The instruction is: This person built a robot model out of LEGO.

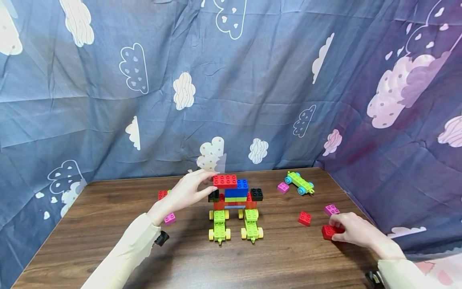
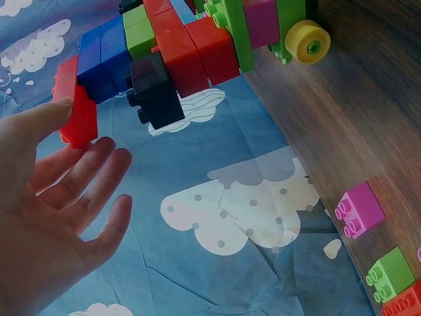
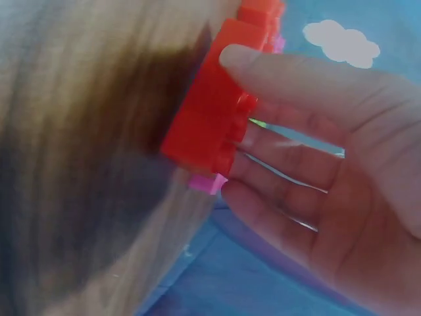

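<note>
My left hand (image 1: 193, 188) is at the top left of a block build, pinching the end of a red toy brick (image 1: 225, 181) between thumb and fingers. That brick overhangs the blue bricks (image 2: 105, 59) under it. Below come green and red bricks, with black bricks (image 1: 256, 194) at the sides and two lime wheeled bases (image 1: 219, 226) at the bottom. Far to the right, my right hand (image 1: 355, 230) grips another long red brick (image 3: 207, 99) low over the table, thumb on one side and fingers on the other.
A loose red brick (image 1: 304, 218) and a pink brick (image 1: 331, 209) lie near my right hand. Farther back are a lime car base (image 1: 300, 183) with blue wheels and another pink brick (image 1: 283, 187). Pink (image 2: 360, 209) and green (image 2: 391, 274) bricks lie left of the build. Cloud-patterned cloth (image 1: 159, 132) hangs behind.
</note>
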`<state>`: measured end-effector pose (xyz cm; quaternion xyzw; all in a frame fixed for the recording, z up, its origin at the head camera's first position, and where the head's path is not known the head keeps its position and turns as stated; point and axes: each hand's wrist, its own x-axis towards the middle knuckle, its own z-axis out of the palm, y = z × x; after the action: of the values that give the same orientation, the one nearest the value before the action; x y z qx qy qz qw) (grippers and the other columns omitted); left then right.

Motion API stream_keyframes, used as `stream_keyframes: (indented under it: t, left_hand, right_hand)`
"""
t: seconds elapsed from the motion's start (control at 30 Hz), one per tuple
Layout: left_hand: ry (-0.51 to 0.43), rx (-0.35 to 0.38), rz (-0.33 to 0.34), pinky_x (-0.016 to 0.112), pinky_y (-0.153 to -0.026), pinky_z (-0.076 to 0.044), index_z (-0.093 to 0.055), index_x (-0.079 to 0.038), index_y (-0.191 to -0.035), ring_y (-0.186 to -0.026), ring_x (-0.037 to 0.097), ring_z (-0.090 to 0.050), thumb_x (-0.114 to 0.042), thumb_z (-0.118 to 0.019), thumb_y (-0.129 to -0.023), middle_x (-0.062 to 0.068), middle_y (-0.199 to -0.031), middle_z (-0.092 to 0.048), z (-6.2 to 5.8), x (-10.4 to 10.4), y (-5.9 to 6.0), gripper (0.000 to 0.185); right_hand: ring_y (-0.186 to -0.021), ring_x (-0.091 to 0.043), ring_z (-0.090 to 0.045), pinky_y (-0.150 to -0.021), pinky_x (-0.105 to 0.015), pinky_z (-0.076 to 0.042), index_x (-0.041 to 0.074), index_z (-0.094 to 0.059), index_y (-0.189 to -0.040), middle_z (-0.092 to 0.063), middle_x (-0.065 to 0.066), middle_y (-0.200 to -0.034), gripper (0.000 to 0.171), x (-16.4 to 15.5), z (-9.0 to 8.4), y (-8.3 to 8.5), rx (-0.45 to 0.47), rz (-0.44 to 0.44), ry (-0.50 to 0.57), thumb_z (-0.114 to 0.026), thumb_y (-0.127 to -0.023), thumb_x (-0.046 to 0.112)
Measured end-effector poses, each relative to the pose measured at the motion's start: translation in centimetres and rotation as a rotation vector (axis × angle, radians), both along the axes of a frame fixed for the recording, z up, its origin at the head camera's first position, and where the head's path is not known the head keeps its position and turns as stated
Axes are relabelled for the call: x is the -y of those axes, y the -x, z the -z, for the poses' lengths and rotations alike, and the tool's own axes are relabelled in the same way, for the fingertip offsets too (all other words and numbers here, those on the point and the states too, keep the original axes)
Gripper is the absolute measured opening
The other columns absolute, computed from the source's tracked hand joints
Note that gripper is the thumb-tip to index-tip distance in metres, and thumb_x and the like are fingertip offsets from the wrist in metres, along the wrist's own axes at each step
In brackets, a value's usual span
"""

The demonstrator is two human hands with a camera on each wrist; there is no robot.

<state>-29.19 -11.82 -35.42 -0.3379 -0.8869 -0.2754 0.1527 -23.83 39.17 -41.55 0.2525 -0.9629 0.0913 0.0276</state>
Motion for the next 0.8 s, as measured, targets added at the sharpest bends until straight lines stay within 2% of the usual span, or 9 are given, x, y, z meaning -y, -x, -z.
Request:
stream_keyframes:
  t: [0.13,0.27,0.4,0.57,0.8]
  left_hand:
    - [-0.004,0.002,0.006,0.039,-0.091,-0.057,-0.063,-0.012,-0.131,-0.100,0.015,-0.069,-0.027,-0.071,-0.092,0.005,-0.122,-0.069,-0.1,0.0,-0.1,0.042]
    - [-0.006,0.012,0.012,0.036,-0.090,-0.058,-0.063,-0.012,-0.131,-0.100,0.015,-0.069,-0.026,-0.070,-0.093,0.005,-0.123,-0.068,-0.1,0.1,-0.1,0.042]
    - [-0.013,0.031,0.018,0.039,-0.090,-0.058,-0.063,-0.011,-0.131,-0.100,0.016,-0.069,-0.026,-0.069,-0.093,0.005,-0.124,-0.068,-0.2,0.1,0.0,0.042]
    - [-0.012,0.030,0.017,0.037,-0.089,-0.058,-0.063,-0.012,-0.131,-0.098,0.014,-0.069,-0.026,-0.069,-0.093,0.005,-0.123,-0.069,-0.1,0.2,0.1,0.041]
    - [-0.022,0.009,0.027,0.036,-0.089,-0.058,-0.063,-0.012,-0.131,-0.095,0.013,-0.070,-0.025,-0.070,-0.093,0.004,-0.121,-0.071,-0.2,0.3,0.1,0.040]
  right_hand:
    - [-0.066,0.005,-0.044,-0.056,-0.021,-0.037,0.015,-0.066,-0.084,-0.059,0.014,-0.073,0.029,0.5,-1.0,0.2,-0.097,-0.088,0.039,-0.088,-0.067,0.020]
    - [-0.066,0.006,-0.043,-0.055,-0.019,-0.036,0.016,-0.067,-0.085,-0.060,0.015,-0.074,0.028,1.6,-2.2,0.7,-0.203,-0.137,0.041,-0.089,-0.068,0.020]
    - [-0.067,0.005,-0.048,-0.057,-0.021,-0.041,0.017,-0.068,-0.088,-0.063,0.014,-0.078,0.026,3.0,-3.5,1.1,-0.230,-0.144,0.041,-0.087,-0.071,0.022]
    - [-0.069,0.002,-0.053,-0.060,-0.023,-0.046,0.015,-0.072,-0.092,-0.067,0.012,-0.081,0.025,4.9,-5.1,1.5,-0.270,-0.167,0.057,-0.086,-0.072,0.021]
    - [-0.076,-0.003,-0.061,-0.070,-0.028,-0.056,0.014,-0.073,-0.098,-0.070,0.010,-0.087,0.025,8.1,-7.2,2.2,-0.240,-0.177,0.050,-0.084,-0.076,0.020]
